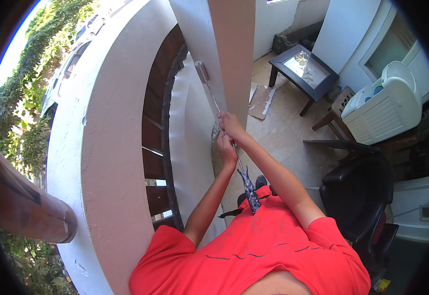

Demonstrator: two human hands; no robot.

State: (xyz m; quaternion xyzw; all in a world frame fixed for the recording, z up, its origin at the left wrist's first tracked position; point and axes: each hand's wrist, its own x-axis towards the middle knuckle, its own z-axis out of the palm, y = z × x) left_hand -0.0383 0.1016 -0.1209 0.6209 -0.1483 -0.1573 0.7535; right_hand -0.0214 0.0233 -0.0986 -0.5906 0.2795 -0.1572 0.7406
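Both of my hands are closed around the metal rod of a paint roller point(201, 72). My right hand point(231, 126) grips it farther up, and my left hand point(227, 150) sits just below, nearer to me. The small pale roller head rests on or very close to the white face of a pillar point(197, 29); exact contact is hard to tell. Toward my red shirt, the rod ends in a dark, paint-spattered handle point(249, 189) that neither hand holds. The pillar's other face looks pinkish beige.
Left of me runs a curved parapet wall point(111, 98) with dark slats point(155, 103) beside it. A brown pole point(32, 201) stands at far left. On the right are a glass-topped low table point(317, 66), a white basket point(381, 108), a black chair point(357, 191) and cardboard point(262, 101) on the floor.
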